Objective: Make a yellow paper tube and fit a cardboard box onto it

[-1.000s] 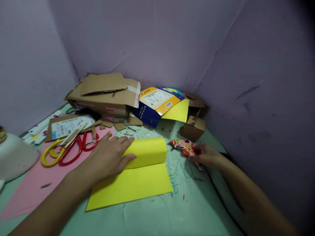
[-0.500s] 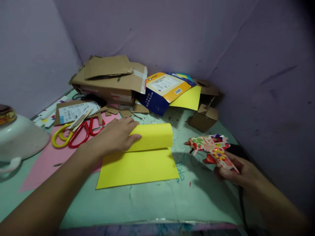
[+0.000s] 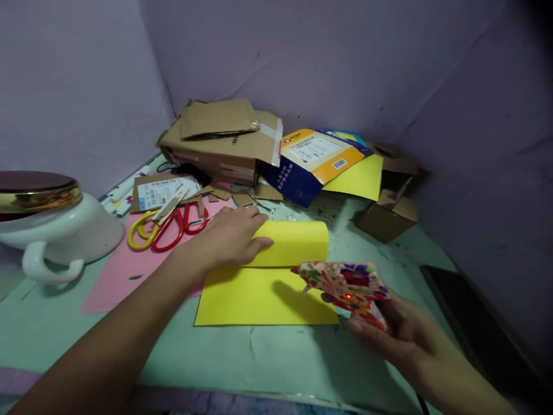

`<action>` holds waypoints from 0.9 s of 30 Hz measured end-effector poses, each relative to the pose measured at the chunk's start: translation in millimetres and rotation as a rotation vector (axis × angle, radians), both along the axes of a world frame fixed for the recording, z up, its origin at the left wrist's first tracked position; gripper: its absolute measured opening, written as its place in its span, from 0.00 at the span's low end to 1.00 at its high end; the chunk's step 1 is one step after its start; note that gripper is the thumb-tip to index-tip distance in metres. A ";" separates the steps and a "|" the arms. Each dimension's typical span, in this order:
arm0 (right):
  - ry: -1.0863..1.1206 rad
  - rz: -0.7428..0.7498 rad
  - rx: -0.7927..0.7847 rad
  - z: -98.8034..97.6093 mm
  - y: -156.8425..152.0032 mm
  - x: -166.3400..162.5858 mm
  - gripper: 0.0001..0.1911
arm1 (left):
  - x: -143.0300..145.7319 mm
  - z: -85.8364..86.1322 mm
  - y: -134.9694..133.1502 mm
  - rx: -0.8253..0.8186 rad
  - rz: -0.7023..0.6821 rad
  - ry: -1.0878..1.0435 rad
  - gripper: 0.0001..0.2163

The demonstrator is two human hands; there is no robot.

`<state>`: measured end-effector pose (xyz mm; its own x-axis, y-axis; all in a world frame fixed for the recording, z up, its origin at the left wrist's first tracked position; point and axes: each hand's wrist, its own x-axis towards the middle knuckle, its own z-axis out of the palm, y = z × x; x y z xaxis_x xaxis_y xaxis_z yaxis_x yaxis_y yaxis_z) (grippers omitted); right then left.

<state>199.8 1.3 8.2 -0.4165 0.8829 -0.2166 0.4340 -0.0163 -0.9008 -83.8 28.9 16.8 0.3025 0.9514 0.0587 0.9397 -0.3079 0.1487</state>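
A yellow paper sheet lies on the green table, its far end rolled over toward me. My left hand rests flat on that roll, fingers stretched out, pressing it down. My right hand grips the handle of a glue gun covered in a red flowery pattern, a small red light glowing on it. The gun's nozzle points left, just above the yellow sheet's right edge.
A pink sheet lies left of the yellow one with red and yellow scissors on it. A white pot stands at the left. Cardboard boxes, a blue-orange flattened box and a small carton crowd the back. A dark slab lies at right.
My right hand picked the glue gun up off the table and carried it left, over the yellow sheet's edge. The left hand stayed on the roll. The view shifted left.
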 end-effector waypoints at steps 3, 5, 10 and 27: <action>0.067 0.146 0.005 3.6 -1.3 -31.0 0.21 | -2.1 1.3 -0.5 -0.004 -0.008 -0.055 0.20; 0.072 0.250 0.015 5.4 -1.7 -49.3 0.21 | -3.5 2.2 -0.6 -0.017 -0.009 -0.093 0.19; 0.015 0.382 0.075 2.8 0.8 -75.0 0.22 | -5.4 3.5 0.0 -0.030 0.016 -0.132 0.17; -0.254 0.126 0.054 8.6 12.8 15.4 0.17 | 4.8 3.5 0.7 -0.007 -0.066 -0.020 0.18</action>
